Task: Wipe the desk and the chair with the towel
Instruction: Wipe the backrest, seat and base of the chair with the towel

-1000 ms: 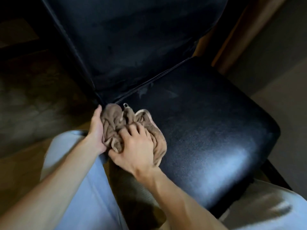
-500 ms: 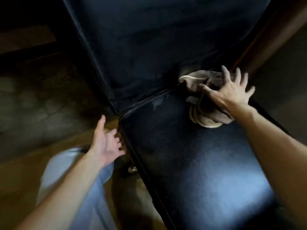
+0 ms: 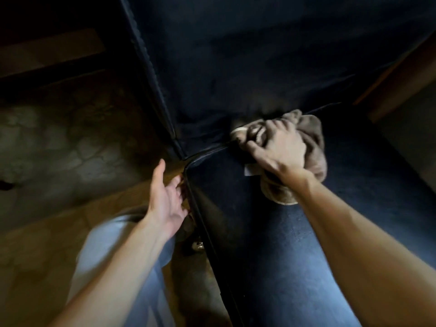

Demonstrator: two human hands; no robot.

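One crumpled brown terry towel (image 3: 313,142) with a pale edge and a small white tag lies bunched on the seat of one black leather chair (image 3: 271,256), against the backrest crease. The right hand (image 3: 280,152) grips it with curled fingers. The left hand (image 3: 165,199) is relaxed and spread beside the seat's edge.

Wooden floor (image 3: 35,251) lower left; mottled dark surface (image 3: 61,142) beyond; pale trouser leg (image 3: 111,253).

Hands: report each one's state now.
Left hand: open, holding nothing, beside the chair seat edge.
Right hand: grips the bunched towel on the seat.
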